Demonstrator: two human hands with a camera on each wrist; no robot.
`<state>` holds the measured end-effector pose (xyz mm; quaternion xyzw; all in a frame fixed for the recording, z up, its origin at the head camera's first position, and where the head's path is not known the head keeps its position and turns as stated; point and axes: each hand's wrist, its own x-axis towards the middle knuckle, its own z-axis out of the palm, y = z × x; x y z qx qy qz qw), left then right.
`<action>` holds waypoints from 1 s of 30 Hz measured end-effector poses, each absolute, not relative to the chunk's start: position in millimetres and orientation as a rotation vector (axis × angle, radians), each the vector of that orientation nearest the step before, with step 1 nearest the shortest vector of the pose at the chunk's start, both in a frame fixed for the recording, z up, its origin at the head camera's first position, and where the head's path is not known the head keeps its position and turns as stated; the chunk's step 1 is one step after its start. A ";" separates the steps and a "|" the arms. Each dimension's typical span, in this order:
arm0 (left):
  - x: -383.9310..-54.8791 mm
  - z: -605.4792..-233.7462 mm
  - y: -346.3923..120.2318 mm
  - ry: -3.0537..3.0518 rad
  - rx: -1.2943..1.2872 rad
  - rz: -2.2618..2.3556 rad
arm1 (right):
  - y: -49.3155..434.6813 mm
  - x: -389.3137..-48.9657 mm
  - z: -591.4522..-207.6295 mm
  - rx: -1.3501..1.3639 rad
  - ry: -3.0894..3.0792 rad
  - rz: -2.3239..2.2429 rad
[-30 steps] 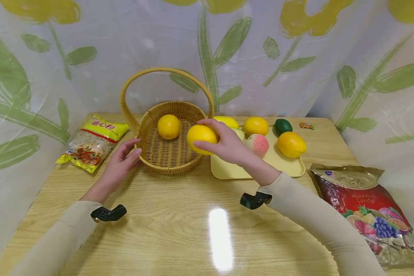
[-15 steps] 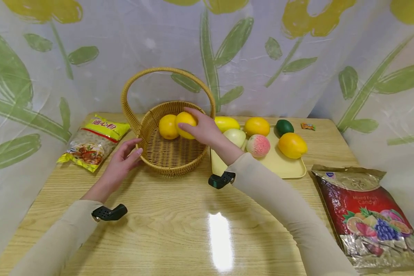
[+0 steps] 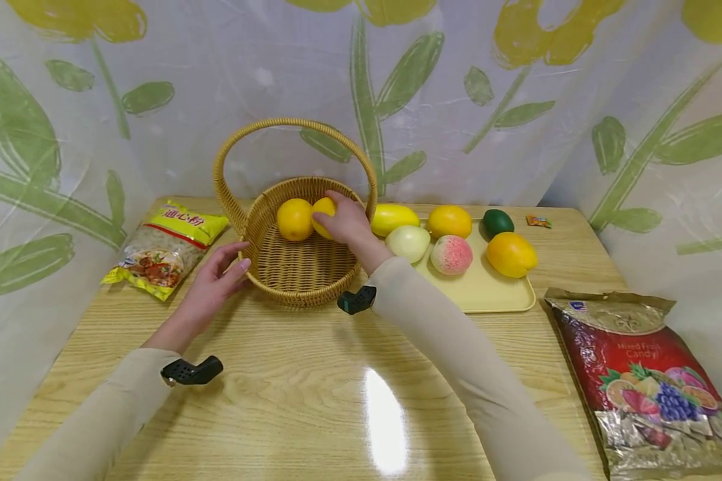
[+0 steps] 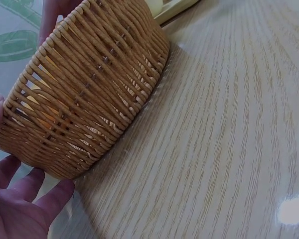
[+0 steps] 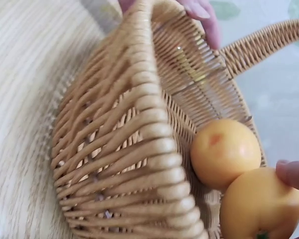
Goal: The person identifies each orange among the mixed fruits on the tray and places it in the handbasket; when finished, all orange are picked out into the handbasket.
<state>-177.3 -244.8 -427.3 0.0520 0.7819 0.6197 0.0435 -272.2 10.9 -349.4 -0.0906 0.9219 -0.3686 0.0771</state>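
A wicker basket (image 3: 301, 297) with a tall hooped handle stands at the back of the table. My left hand (image 3: 216, 280) holds its left rim, thumb at the top edge and fingers against the outer wall (image 4: 89, 84). Inside the basket, my right hand (image 3: 350, 220) grips an orange (image 5: 259, 204) low on the right, the thumb (image 5: 294, 174) lying on its skin. A second orange (image 5: 224, 152) rests right beside it in the basket. In the head view the right hand covers part of the held orange (image 3: 323, 217).
Right of the basket, a pale yellow tray (image 3: 499, 302) bears several fruits, among them a pink peach (image 3: 451, 255) and a dark green fruit (image 3: 497, 224). A wrapped candy (image 3: 538, 221) lies behind. A pasta bag (image 3: 162, 250) lies left, a large candy bag (image 3: 644, 374) right.
My right hand has carried the orange leftward from over the basket's right rim and down into the basket, beside the other orange. The left hand has stayed on the rim.
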 end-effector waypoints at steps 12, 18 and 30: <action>-177.3 -425.4 -244.1 2.364 0.180 1.913 | 0.3 -286.3 -364.1 -0.118 2.703 -1.273; -177.8 -424.9 -243.5 2.365 0.184 1.914 | -4.6 -290.7 -367.7 -0.037 2.673 -1.366; -177.7 -425.5 -244.3 2.378 0.154 1.898 | -5.3 -293.9 -368.6 -0.059 2.665 -1.272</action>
